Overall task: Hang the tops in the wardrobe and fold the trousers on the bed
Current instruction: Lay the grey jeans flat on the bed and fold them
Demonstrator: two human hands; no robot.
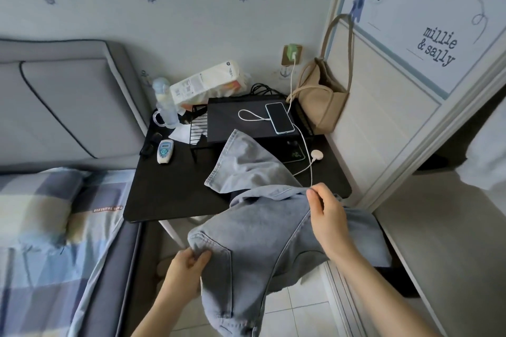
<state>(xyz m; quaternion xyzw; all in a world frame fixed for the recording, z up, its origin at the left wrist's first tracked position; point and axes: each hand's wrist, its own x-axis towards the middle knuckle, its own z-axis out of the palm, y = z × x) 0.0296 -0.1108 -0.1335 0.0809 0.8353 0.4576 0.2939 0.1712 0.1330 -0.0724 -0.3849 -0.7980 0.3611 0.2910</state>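
Light blue jeans (257, 230) hang in front of me, one leg draped up over the black side table (164, 189). My left hand (189, 268) pinches the jeans' lower left corner near a pocket seam. My right hand (325, 213) grips the upper edge of the denim at the table's near right corner. The bed (54, 241) with a blue checked cover and pillow lies at the left. The wardrobe (410, 90) stands at the right, its door panel showing a cartoon print.
On the table are a phone (279, 117) on a white charging cable, a black box, a wire rack, a baby bottle (164, 104), a tissue pack and a small white device. A beige bag (320, 96) hangs against the wardrobe. Tiled floor lies below.
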